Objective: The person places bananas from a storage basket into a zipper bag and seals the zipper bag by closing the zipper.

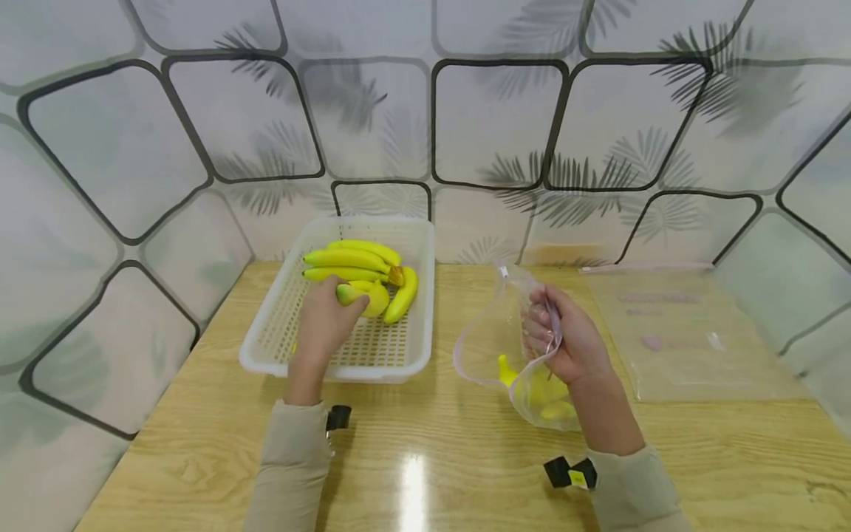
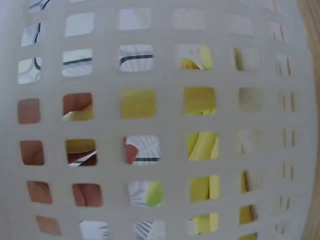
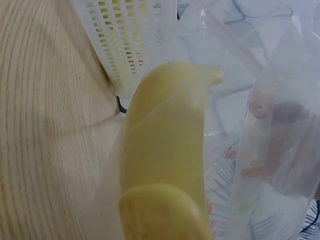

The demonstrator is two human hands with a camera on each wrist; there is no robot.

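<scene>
While the left hand (image 1: 321,325) works inside the white basket (image 1: 430,318), its thumb and fingers pinch a yellow fruit (image 1: 377,300) near the green end; from where I stand, the grip is closed down to the width of the fruit. The fruit lies to the right of the palm, green end toward the hand, rounded body toward the basket's right wall. Its long axis appears to run roughly crosswise; foreshortening leaves this uncertain. It sits just beside the banana bunch (image 1: 346,260), with a curved banana (image 1: 402,295) to its right.

Governing relation: the clear bag (image 1: 492,329) is to the right of the basket, across a strip of table (image 1: 439,421), its mouth facing left. The right hand (image 1: 577,347), well apart from the fruit, has its fingers curled tightly over the bag's rim. A banana-shaped yellow piece (image 3: 162,130) is inside that bag. The basket's right wall stands between fruit and mouth; in my judgement, any sideways path between them must first clear it.
</scene>
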